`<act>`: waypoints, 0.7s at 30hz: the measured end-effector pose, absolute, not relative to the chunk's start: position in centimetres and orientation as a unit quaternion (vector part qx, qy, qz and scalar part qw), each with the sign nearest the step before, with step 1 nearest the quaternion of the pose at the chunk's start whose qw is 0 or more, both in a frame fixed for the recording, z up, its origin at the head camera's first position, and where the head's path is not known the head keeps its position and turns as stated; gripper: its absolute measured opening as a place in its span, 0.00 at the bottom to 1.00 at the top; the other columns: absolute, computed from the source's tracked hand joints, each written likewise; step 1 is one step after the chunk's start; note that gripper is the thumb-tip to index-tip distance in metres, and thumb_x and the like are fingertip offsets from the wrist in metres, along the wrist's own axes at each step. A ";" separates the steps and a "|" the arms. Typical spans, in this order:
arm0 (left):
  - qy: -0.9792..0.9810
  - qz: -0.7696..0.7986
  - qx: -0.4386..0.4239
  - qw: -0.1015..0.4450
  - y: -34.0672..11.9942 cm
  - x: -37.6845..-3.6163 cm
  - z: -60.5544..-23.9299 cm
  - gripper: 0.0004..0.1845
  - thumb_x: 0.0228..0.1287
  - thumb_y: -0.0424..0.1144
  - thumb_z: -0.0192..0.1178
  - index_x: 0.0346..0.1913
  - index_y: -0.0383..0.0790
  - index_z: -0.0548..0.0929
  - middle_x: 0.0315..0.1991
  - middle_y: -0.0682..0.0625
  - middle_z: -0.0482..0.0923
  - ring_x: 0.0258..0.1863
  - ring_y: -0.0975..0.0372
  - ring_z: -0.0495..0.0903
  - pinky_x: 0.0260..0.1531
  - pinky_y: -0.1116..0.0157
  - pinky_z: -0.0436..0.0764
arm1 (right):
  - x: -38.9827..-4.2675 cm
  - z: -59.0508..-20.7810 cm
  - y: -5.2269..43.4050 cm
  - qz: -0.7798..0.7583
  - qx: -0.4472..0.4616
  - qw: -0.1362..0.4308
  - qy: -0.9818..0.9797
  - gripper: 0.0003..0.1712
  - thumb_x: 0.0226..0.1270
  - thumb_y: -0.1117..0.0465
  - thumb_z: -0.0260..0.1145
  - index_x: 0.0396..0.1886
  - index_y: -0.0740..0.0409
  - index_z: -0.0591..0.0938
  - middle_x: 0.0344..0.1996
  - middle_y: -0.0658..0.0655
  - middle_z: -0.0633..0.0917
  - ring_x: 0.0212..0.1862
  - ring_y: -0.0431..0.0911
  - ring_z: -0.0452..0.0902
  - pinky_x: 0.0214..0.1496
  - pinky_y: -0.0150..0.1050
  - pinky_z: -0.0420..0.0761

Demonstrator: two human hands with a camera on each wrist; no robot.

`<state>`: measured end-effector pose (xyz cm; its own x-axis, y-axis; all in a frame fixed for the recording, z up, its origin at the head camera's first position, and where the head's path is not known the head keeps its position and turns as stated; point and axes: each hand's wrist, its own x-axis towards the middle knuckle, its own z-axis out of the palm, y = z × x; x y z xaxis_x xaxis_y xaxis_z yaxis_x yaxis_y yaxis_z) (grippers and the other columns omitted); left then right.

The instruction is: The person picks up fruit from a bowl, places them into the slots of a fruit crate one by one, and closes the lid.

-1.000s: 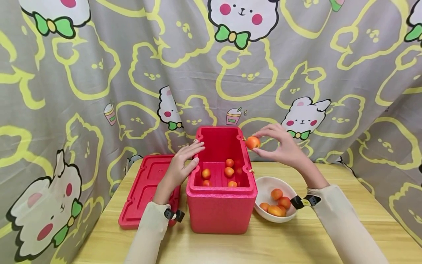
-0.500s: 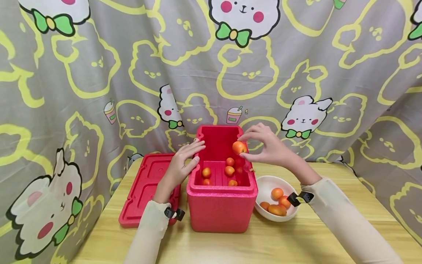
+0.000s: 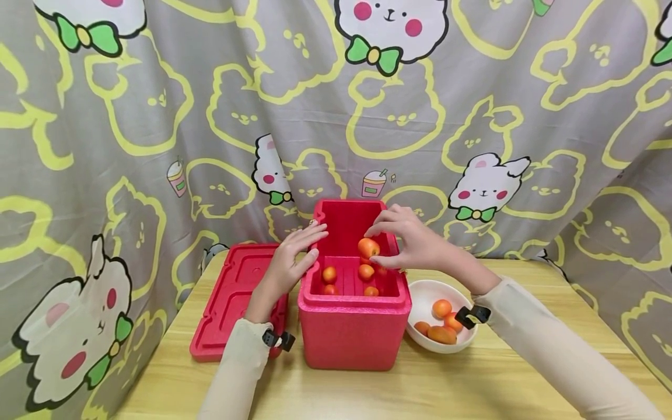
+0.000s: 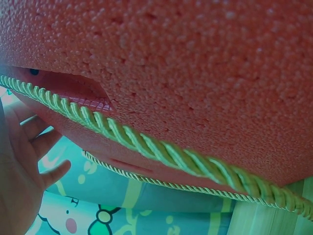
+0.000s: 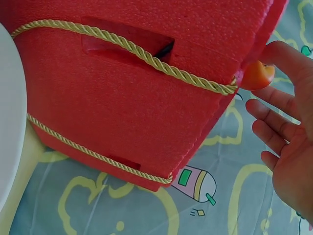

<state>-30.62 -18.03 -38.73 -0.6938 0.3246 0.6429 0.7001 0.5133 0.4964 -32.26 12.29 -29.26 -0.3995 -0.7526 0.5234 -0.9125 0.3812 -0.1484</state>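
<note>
- Grey curtain fabric (image 3: pixel 499 87) printed with yellow outlines and white cartoon animals hung behind a pale wooden table (image 3: pixel 446 385) as I watched through the head camera.
- On the table stood a red foam box (image 3: pixel 353 332), open at the top, with a yellow-green cord (image 5: pixel 146 56) running round its outside wall.
- Its red lid (image 3: pixel 231 303) lay flat on the table, just beside the box on the left.
- My right hand (image 3: pixel 415 242) was over the open box, fingers curled and pinching an orange fruit (image 3: pixel 368 247) between thumb and fingertips.
- That fruit hung inside the box opening, above the fruits already in it.
- The right wrist camera showed the same fruit (image 5: pixel 257 75) at the box's upper edge, with the remaining fingers (image 5: pixel 274 129) spread apart below it.
- Several orange fruits lay on the box floor (image 3: pixel 346 283), apart from one another.
- My left hand (image 3: pixel 291 262) rested against the box's left rim, fingers straight and close together, gripping nothing.
- The left wrist camera showed that hand (image 4: pixel 22 166) with fingers relaxed and slightly apart beside the pebbled red wall.
- A white bowl (image 3: pixel 420 294) sat on the table, touching or just beside the box's right side; I could not tell which.
- More orange fruits (image 3: pixel 442 326) lay in the bowl.
- Both forearms wore cream sleeves (image 3: pixel 546 356) with a black strap at each wrist.
</note>
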 end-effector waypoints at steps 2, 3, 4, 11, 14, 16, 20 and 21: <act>-0.835 -0.386 -0.306 0.244 -18.0 -30.6 -38.7 0.26 0.69 0.46 0.57 0.69 0.45 0.78 0.72 0.51 0.73 0.77 0.56 0.65 0.75 0.39 0.61 | -32.2 -29.2 12.1 0.203 0.517 0.186 -0.811 0.24 0.46 0.54 0.83 0.46 0.53 0.88 0.44 0.52 0.86 0.48 0.43 0.74 0.49 0.46 0.74; -0.835 -0.386 -0.306 0.244 -18.1 -30.6 -38.7 0.26 0.69 0.45 0.57 0.69 0.45 0.78 0.72 0.51 0.73 0.77 0.56 0.65 0.75 0.39 0.61 | -32.2 -29.1 12.0 0.201 0.517 0.182 -0.812 0.25 0.46 0.54 0.83 0.46 0.54 0.88 0.44 0.52 0.86 0.48 0.43 0.74 0.50 0.46 0.74; -0.835 -0.386 -0.306 0.244 -18.1 -30.7 -38.6 0.26 0.69 0.45 0.57 0.69 0.46 0.78 0.72 0.51 0.73 0.77 0.56 0.65 0.75 0.39 0.61 | -32.1 -29.0 11.9 0.197 0.517 0.178 -0.814 0.25 0.46 0.53 0.82 0.46 0.54 0.88 0.45 0.52 0.86 0.49 0.43 0.74 0.51 0.47 0.74; -0.838 -0.383 -0.306 0.240 -18.1 -30.7 -38.7 0.26 0.69 0.46 0.57 0.70 0.48 0.78 0.73 0.51 0.73 0.77 0.55 0.65 0.75 0.39 0.60 | -31.8 -28.6 11.4 0.181 0.517 0.160 -0.821 0.25 0.45 0.54 0.83 0.46 0.54 0.88 0.44 0.52 0.86 0.51 0.44 0.76 0.53 0.49 0.75; -0.836 -0.385 -0.307 0.241 -18.0 -30.6 -38.6 0.26 0.69 0.45 0.57 0.69 0.45 0.78 0.73 0.50 0.73 0.77 0.55 0.65 0.75 0.39 0.60 | -31.8 -28.7 11.2 0.169 0.517 0.155 -0.824 0.25 0.45 0.54 0.83 0.46 0.54 0.89 0.44 0.52 0.87 0.50 0.44 0.76 0.53 0.48 0.75; -0.836 -0.386 -0.306 0.240 -18.0 -30.6 -38.6 0.26 0.69 0.45 0.57 0.69 0.45 0.78 0.73 0.50 0.73 0.77 0.55 0.65 0.75 0.38 0.60 | -31.9 -28.7 11.1 0.158 0.518 0.150 -0.827 0.25 0.46 0.53 0.83 0.46 0.54 0.89 0.45 0.52 0.87 0.50 0.44 0.75 0.53 0.47 0.75; -0.835 -0.387 -0.307 0.241 -18.0 -30.5 -38.6 0.26 0.70 0.45 0.57 0.69 0.45 0.78 0.73 0.50 0.73 0.77 0.54 0.65 0.75 0.38 0.60 | -31.9 -28.9 10.9 0.144 0.517 0.141 -0.832 0.25 0.47 0.52 0.82 0.47 0.54 0.89 0.45 0.53 0.87 0.50 0.44 0.75 0.53 0.46 0.74; -0.835 -0.387 -0.307 0.241 -18.1 -30.5 -38.6 0.26 0.70 0.45 0.57 0.69 0.46 0.78 0.73 0.50 0.73 0.77 0.54 0.65 0.75 0.38 0.60 | -31.9 -28.9 10.8 0.143 0.517 0.140 -0.833 0.25 0.47 0.53 0.82 0.47 0.54 0.89 0.45 0.53 0.87 0.50 0.44 0.75 0.53 0.47 0.74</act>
<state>-30.53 -18.05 -38.63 -0.6948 0.3266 0.6407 0.6998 0.5125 0.4977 -31.95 10.78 -28.91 -0.4269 -0.8207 0.3797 -0.9003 0.4252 -0.0933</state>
